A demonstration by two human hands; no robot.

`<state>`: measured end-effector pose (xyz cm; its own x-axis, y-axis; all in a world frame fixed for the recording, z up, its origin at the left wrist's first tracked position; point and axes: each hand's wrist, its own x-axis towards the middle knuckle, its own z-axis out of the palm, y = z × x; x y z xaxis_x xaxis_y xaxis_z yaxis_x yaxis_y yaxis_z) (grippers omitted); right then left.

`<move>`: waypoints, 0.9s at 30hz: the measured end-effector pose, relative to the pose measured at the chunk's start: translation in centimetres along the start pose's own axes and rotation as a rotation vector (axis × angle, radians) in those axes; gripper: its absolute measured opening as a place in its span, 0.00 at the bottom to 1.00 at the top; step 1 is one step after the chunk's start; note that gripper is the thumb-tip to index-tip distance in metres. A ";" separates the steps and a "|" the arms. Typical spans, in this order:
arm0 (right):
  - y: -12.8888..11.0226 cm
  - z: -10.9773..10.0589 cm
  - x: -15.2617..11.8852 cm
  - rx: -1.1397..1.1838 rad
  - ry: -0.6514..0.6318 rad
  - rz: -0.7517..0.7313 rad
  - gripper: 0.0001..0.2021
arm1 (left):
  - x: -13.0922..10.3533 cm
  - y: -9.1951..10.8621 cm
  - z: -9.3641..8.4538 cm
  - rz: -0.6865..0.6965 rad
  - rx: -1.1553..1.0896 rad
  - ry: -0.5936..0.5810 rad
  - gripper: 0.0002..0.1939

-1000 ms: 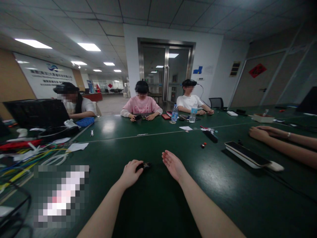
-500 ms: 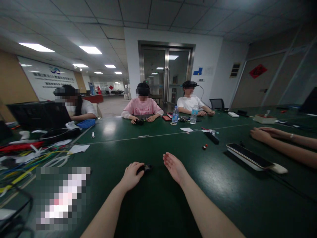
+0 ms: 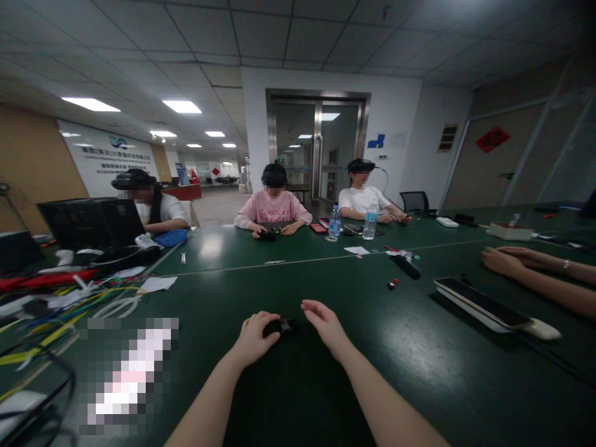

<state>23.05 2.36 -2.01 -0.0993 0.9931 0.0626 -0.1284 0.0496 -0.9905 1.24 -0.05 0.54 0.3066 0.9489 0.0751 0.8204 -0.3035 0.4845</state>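
My left hand [image 3: 255, 338] rests on the dark green table [image 3: 298, 385], its thumb and fingers closed around a small black object [image 3: 287, 326]. Only the right end of that object shows; my fingers cover the rest, and its kind is too dark to make out. Just to the right of it, my right hand [image 3: 326, 328] is held on edge with the palm turned left. Its fingers are stretched out, with nothing in them, and do not touch the object.
At the left lie tangled cables [image 3: 51, 335] and a blue basket [image 3: 171, 238]. To the right are a phone on a white stand [image 3: 484, 303] and another person's hands [image 3: 505, 264]. Water bottles [image 3: 370, 225] stand across the table, where several people sit.
My right hand has turned and moved slightly down, its fingers now nearer the black object. My left hand keeps its hold. The whole view has shifted a little.
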 end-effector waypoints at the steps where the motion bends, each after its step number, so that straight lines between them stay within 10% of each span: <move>1: -0.1 0.4 -0.2 -0.045 -0.029 -0.026 0.15 | 0.0 0.0 0.0 0.002 0.002 -0.009 0.20; 21: -0.3 1.7 -1.3 -0.441 -0.239 -0.206 0.12 | -0.2 -0.8 0.7 0.082 0.000 0.014 0.21; 27: -0.7 1.8 -1.5 -0.456 -0.257 -0.225 0.11 | -0.3 2.7 -2.6 0.109 -0.040 0.320 0.18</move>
<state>21.52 0.69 -1.23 -0.3633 0.8977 0.2491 0.2590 0.3542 -0.8986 2.08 -0.96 4.13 0.2193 0.8921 0.3950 0.7695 -0.4070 0.4921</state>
